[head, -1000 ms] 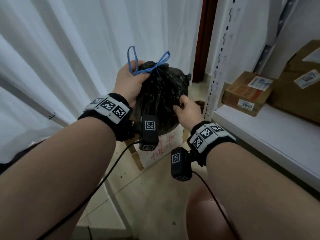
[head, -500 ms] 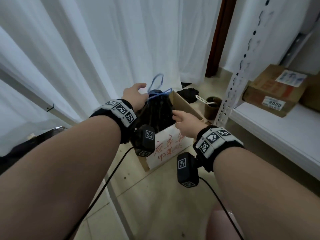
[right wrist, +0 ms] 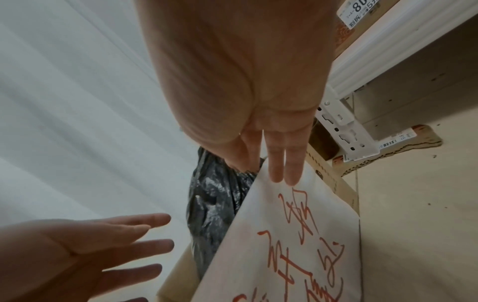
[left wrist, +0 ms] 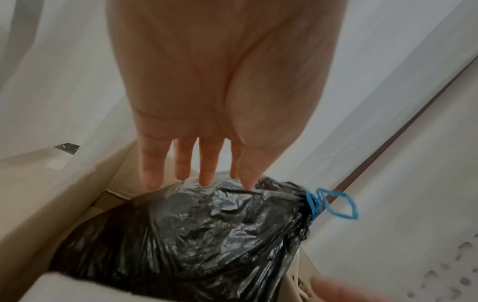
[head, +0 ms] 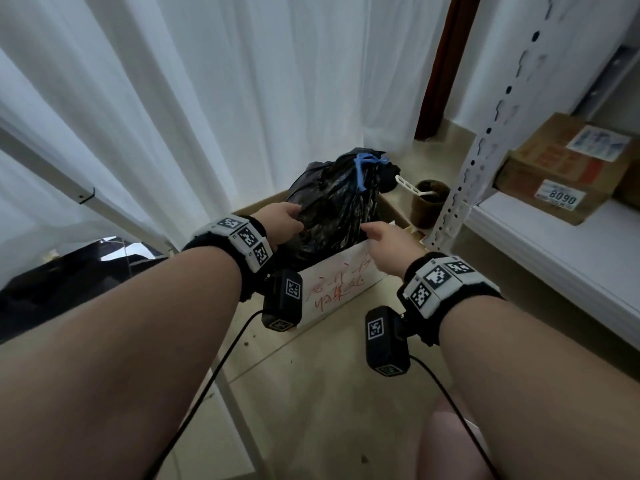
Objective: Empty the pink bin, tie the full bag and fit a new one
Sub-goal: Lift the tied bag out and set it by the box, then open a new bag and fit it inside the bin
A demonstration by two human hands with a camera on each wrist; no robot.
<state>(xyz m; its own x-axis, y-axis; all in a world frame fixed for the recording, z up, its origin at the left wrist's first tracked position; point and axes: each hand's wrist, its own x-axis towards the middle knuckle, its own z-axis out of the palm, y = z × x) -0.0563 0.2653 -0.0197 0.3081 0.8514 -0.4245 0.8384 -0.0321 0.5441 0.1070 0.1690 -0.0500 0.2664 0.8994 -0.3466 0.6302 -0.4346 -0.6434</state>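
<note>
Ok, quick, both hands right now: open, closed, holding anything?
Left hand: open, straight fingertips touching the black bag.
Right hand: open, fingers straight, holding nothing.

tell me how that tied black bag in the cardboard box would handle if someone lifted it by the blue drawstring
The black bag is thin, crinkled film, so it would likely sag and change shape. It bulges above the cardboard box, so probably bulky yet fairly light. The blue drawstring is knotted, so it should stay shut.
</note>
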